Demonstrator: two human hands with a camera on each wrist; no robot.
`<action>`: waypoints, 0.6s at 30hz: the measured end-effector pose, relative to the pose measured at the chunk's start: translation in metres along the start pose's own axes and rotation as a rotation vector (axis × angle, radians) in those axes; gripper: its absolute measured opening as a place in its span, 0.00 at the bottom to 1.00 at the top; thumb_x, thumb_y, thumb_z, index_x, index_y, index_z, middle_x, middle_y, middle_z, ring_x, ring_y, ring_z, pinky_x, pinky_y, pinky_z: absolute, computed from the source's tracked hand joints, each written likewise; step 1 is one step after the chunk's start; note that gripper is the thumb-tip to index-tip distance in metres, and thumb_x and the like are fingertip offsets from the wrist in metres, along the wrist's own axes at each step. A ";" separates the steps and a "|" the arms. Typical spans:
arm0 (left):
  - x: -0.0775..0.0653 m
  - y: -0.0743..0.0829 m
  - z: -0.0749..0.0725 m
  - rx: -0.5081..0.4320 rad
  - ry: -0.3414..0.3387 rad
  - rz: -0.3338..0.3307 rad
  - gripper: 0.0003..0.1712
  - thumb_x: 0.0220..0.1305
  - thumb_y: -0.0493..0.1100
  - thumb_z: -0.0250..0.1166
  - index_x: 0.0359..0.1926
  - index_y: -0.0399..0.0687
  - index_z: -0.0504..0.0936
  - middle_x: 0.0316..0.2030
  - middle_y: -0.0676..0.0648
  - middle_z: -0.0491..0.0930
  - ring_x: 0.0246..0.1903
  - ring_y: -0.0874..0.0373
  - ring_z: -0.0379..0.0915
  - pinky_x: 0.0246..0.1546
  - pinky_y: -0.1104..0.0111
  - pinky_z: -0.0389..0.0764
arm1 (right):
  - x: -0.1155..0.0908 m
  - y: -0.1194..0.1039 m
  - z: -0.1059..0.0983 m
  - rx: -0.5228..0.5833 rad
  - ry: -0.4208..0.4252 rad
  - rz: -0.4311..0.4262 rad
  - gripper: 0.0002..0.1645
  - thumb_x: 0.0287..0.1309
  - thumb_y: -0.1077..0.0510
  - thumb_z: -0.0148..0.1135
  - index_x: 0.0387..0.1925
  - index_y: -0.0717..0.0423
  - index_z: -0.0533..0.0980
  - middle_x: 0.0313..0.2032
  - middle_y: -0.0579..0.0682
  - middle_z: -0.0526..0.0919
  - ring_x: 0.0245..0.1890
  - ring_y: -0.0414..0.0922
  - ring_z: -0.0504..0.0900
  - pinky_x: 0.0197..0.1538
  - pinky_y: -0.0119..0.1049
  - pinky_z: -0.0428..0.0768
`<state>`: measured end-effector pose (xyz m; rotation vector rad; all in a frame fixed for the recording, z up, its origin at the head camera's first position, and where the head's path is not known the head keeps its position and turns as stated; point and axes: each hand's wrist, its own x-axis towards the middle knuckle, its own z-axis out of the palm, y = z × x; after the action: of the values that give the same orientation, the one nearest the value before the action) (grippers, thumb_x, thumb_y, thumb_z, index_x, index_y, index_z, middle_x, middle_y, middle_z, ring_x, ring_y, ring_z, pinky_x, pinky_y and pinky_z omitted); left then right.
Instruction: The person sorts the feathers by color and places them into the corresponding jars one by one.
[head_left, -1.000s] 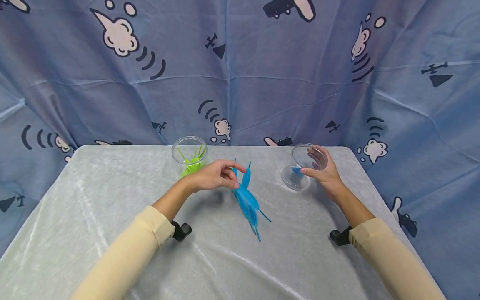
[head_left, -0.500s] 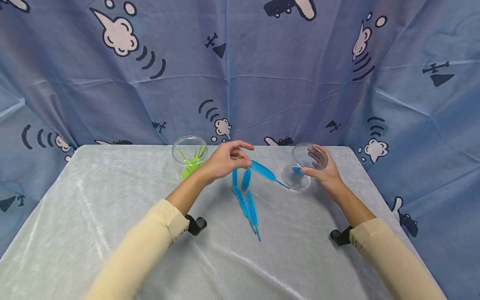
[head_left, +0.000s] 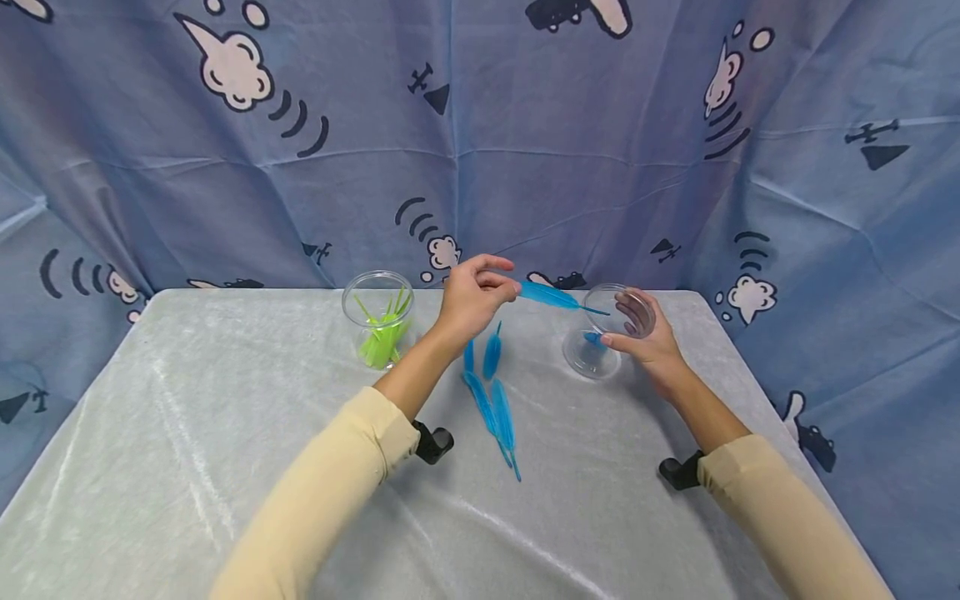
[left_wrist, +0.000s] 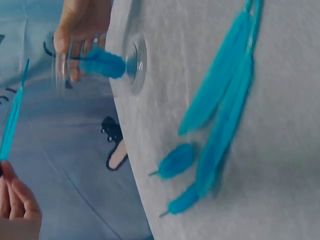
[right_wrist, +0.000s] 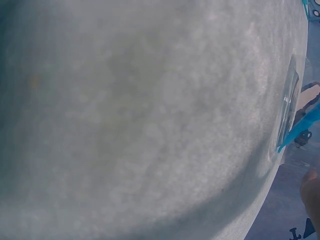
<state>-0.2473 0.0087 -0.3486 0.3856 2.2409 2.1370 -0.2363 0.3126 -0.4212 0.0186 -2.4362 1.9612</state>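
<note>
Up towards 1 o'clock goes the left grip (head_left: 474,298), swinging a long, bright-blue feather (head_left: 550,294) quill-first, while the right grip (head_left: 651,348) stays put! Left thumb and fingers pinch the feather's soft end; the right grip curls round a clear, round plastic cup (head_left: 588,373) at 3 o'clock from it, a short blue feather tuft (left_wrist: 102,64) inside.

Danger time: the feather comes in nearly level, quill aimed just past 3 o'clock at the cup's mouth, so it may snag the rim and bend. Whether the tip touches, I can't tell. A pinch so far back probably leaves little control; the thing could twist or slip free. One bump, or too hard a squeeze, might tip the cup.

And watch 6 o'clock: four loose blue feathers (head_left: 504,417) lie on the pale, plush-covered desk (head_left: 600,517), easily scattered should the left forearm (head_left: 420,371) drop. At 9 o'clock, a second clear cup (head_left: 346,309) of narrow green strips (head_left: 385,337) risks an elbowing on any careless retreat.
</note>
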 end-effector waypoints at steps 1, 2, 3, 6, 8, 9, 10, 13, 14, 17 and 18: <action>0.001 0.001 0.003 0.003 0.024 0.006 0.13 0.65 0.33 0.66 0.50 0.40 0.81 0.35 0.41 0.87 0.39 0.49 0.84 0.44 0.65 0.81 | 0.000 0.000 0.000 -0.004 0.001 0.003 0.57 0.56 0.66 0.72 0.77 0.49 0.47 0.76 0.56 0.53 0.76 0.51 0.50 0.76 0.51 0.45; 0.002 0.001 0.006 0.006 0.046 0.012 0.12 0.64 0.33 0.66 0.49 0.39 0.82 0.35 0.41 0.87 0.38 0.49 0.84 0.44 0.65 0.82 | 0.000 0.000 0.000 -0.003 0.001 0.005 0.57 0.56 0.66 0.72 0.77 0.49 0.47 0.76 0.56 0.53 0.76 0.51 0.50 0.76 0.50 0.45; 0.003 0.002 0.009 0.007 0.065 0.014 0.12 0.64 0.33 0.66 0.49 0.39 0.82 0.35 0.41 0.87 0.37 0.50 0.84 0.43 0.66 0.82 | 0.000 0.001 0.000 -0.002 0.000 0.006 0.57 0.56 0.66 0.72 0.77 0.49 0.47 0.76 0.55 0.53 0.76 0.51 0.50 0.76 0.50 0.45; 0.005 0.003 0.018 0.013 0.107 0.008 0.10 0.65 0.33 0.66 0.47 0.39 0.82 0.34 0.42 0.88 0.35 0.54 0.84 0.40 0.67 0.81 | 0.000 0.001 0.000 0.008 -0.001 0.001 0.56 0.56 0.67 0.71 0.77 0.49 0.48 0.76 0.56 0.53 0.76 0.51 0.50 0.76 0.50 0.45; 0.005 0.004 0.023 0.021 0.121 0.005 0.09 0.65 0.34 0.66 0.47 0.39 0.82 0.33 0.43 0.88 0.35 0.55 0.84 0.38 0.68 0.81 | 0.000 0.002 -0.001 0.015 -0.005 -0.004 0.56 0.56 0.68 0.71 0.76 0.50 0.48 0.76 0.56 0.53 0.76 0.51 0.50 0.76 0.50 0.45; 0.006 0.004 0.026 0.021 0.124 0.003 0.09 0.65 0.34 0.66 0.47 0.40 0.82 0.33 0.43 0.88 0.34 0.56 0.84 0.38 0.69 0.81 | 0.000 0.002 0.000 0.017 -0.008 -0.007 0.56 0.56 0.68 0.71 0.76 0.50 0.48 0.76 0.56 0.53 0.76 0.51 0.50 0.76 0.50 0.45; 0.006 0.005 0.028 0.025 0.127 0.006 0.09 0.65 0.34 0.66 0.46 0.40 0.82 0.32 0.44 0.88 0.34 0.56 0.84 0.37 0.69 0.81 | 0.000 0.002 0.000 0.019 -0.010 -0.008 0.56 0.56 0.68 0.70 0.76 0.50 0.47 0.76 0.57 0.53 0.76 0.51 0.50 0.76 0.49 0.45; 0.007 0.006 0.036 0.019 0.142 0.017 0.09 0.65 0.34 0.66 0.46 0.39 0.83 0.32 0.44 0.88 0.33 0.56 0.85 0.35 0.70 0.81 | 0.000 0.002 0.000 0.019 -0.013 -0.009 0.56 0.57 0.68 0.70 0.77 0.50 0.47 0.76 0.56 0.53 0.76 0.50 0.49 0.76 0.49 0.45; 0.007 0.006 0.038 0.013 0.148 0.019 0.09 0.65 0.34 0.66 0.46 0.39 0.83 0.32 0.44 0.88 0.33 0.56 0.85 0.35 0.70 0.81 | 0.000 0.002 0.000 0.016 -0.012 -0.008 0.56 0.57 0.68 0.70 0.77 0.50 0.47 0.76 0.56 0.53 0.76 0.50 0.49 0.76 0.49 0.45; 0.006 0.006 0.046 -0.001 0.169 0.014 0.09 0.66 0.34 0.66 0.46 0.38 0.85 0.32 0.45 0.88 0.33 0.57 0.85 0.35 0.71 0.81 | 0.000 0.002 0.000 0.011 -0.006 -0.005 0.56 0.56 0.68 0.71 0.77 0.50 0.48 0.76 0.56 0.53 0.76 0.50 0.50 0.76 0.49 0.45; 0.006 0.005 0.048 -0.008 0.177 0.010 0.09 0.66 0.35 0.66 0.46 0.38 0.85 0.32 0.45 0.88 0.33 0.57 0.85 0.36 0.71 0.81 | 0.000 0.002 0.000 0.010 -0.005 -0.003 0.56 0.57 0.68 0.71 0.77 0.50 0.48 0.76 0.56 0.53 0.76 0.51 0.50 0.76 0.49 0.45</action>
<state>-0.2435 0.0574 -0.3455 0.2157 2.3235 2.2676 -0.2363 0.3134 -0.4233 0.0276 -2.4278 1.9745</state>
